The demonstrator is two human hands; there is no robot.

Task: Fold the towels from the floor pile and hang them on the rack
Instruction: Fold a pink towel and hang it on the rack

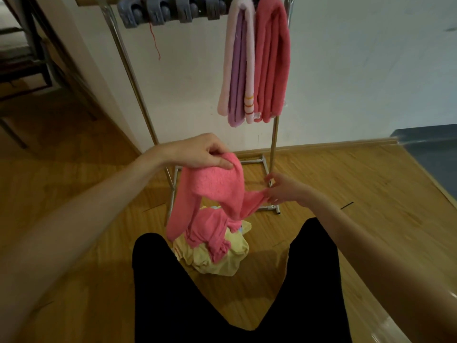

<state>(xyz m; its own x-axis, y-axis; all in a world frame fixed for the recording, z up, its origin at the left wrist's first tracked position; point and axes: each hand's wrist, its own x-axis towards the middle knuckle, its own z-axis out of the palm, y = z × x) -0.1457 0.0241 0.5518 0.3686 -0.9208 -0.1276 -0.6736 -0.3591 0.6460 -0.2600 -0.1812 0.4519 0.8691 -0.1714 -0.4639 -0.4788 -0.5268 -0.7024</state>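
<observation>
Left hand (206, 153) raised, thumb and curled fingers pinching one top edge of a fluffy pink terry towel (212, 194). Right hand (282, 189) lower and to the right, fingertips pinching another edge of the same towel, other fingers spread loosely. Towel sagging between both hands, its lower end trailing onto the floor pile of pale yellow cloth (212, 256) on the wooden plank floor (346, 184), between two black-clad legs (173, 293). Behind, on a chrome tube rack (128, 70), hanging side by side and touching: a folded pale pink and lilac towel (238, 63) and a folded coral pink towel (272, 60). Grey plastic clips (170, 9) clustered on the top bar.
</observation>
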